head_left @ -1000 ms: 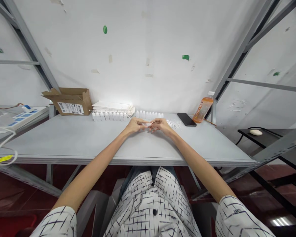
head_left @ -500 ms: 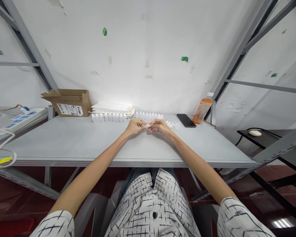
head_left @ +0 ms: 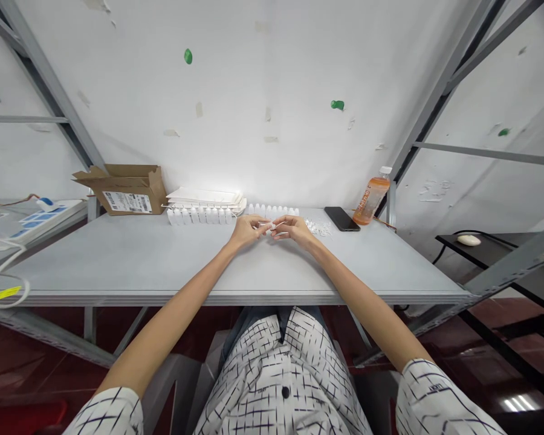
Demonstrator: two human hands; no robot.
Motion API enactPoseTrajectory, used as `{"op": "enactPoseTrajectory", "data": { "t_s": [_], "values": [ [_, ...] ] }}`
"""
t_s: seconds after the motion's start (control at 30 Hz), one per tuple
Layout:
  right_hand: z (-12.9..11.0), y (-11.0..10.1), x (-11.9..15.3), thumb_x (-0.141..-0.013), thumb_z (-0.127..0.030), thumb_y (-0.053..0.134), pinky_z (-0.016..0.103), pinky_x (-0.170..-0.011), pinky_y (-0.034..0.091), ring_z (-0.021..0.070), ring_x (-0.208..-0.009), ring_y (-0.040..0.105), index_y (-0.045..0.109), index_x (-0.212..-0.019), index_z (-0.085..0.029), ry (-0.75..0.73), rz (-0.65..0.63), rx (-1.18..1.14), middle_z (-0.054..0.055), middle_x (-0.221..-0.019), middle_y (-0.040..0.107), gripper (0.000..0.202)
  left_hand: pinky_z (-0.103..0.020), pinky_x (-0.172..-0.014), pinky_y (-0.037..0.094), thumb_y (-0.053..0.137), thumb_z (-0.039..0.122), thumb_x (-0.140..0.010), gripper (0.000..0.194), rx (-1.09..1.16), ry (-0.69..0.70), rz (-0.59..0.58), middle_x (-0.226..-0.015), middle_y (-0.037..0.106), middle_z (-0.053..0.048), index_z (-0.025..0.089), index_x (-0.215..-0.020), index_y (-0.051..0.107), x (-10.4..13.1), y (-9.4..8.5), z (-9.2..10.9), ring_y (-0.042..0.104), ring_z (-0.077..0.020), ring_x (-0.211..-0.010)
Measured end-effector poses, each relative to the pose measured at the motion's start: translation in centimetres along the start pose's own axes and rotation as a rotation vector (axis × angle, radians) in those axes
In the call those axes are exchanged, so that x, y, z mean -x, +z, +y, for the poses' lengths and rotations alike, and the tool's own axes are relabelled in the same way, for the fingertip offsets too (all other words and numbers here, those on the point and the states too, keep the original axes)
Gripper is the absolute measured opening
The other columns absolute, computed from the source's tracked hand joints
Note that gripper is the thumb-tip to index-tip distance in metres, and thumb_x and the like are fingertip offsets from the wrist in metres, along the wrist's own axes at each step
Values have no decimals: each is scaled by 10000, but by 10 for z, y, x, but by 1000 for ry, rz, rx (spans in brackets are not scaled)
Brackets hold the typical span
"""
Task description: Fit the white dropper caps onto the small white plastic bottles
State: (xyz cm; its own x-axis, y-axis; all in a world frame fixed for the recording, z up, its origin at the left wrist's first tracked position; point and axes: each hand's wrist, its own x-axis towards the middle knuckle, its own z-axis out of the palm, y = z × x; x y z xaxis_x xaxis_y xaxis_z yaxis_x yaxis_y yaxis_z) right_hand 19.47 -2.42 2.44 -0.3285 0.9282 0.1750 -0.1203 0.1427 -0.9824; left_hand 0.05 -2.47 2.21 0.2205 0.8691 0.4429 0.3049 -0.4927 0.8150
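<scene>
My left hand [head_left: 249, 229] and my right hand [head_left: 295, 229] meet fingertip to fingertip just above the table [head_left: 272, 272]. Pinched between them is a small white plastic piece [head_left: 271, 226], mostly hidden by the fingers; its exact kind does not show. Both hands are closed on it. Behind my left hand stands a row of small white plastic bottles [head_left: 200, 215], with thin white sticks along their tops. A second row of small white bottles [head_left: 272, 211] stands behind both hands. Scattered small white parts [head_left: 318, 228] lie just right of my right hand.
At the back left are an open cardboard box [head_left: 126, 196] and a stack of white sheets [head_left: 204, 196]. To the right lie a black phone [head_left: 342, 219] and a bottle of orange drink [head_left: 372, 197]. Grey metal posts [head_left: 419, 133] frame the table.
The fingers have closed further round the white piece, which shows less than before. The hands stay in nearly the same place; the whole view has shifted slightly.
</scene>
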Motion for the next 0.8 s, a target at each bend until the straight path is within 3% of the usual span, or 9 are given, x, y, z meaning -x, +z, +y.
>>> {"op": "enactPoseTrajectory", "data": {
  "t_s": [0.13, 0.37, 0.6, 0.8],
  "values": [
    [1, 0, -2, -585, -246, 855, 355, -687, 635, 189, -679, 718, 688, -765, -156, -42, 18, 17, 27, -716, 711, 261, -240, -457, 501, 773, 476, -750, 446, 71, -93, -45, -655, 689, -68, 83, -960, 774, -2, 0, -3, 604, -129, -495],
    [1, 1, -1, -616, -273, 853, 349, -644, 632, 194, -677, 706, 719, -802, -132, -65, 8, 61, 58, -743, 710, 269, -255, -457, 532, 839, 517, -645, 478, 247, -148, -126, -680, 677, -64, 87, -843, 773, -3, -3, -1, 607, -134, -560],
    [0, 4, 3, -662, -260, 838, 331, -597, 629, 209, -654, 723, 672, -789, -145, -35, -54, 110, 54, -691, 707, 238, -286, -495, 547, 885, 494, -595, 531, 287, -148, -170, -625, 676, -69, 59, -885, 793, -2, -8, -6, 598, -142, -549],
    [3, 5, 3, -630, -225, 847, 355, -611, 636, 191, -612, 703, 647, -749, -147, -37, -54, 69, 43, -680, 702, 246, -320, -562, 578, 918, 456, -554, 552, 308, -155, -180, -717, 717, -96, 58, -916, 797, -3, -10, -12, 626, -148, -568]
  ]
}}
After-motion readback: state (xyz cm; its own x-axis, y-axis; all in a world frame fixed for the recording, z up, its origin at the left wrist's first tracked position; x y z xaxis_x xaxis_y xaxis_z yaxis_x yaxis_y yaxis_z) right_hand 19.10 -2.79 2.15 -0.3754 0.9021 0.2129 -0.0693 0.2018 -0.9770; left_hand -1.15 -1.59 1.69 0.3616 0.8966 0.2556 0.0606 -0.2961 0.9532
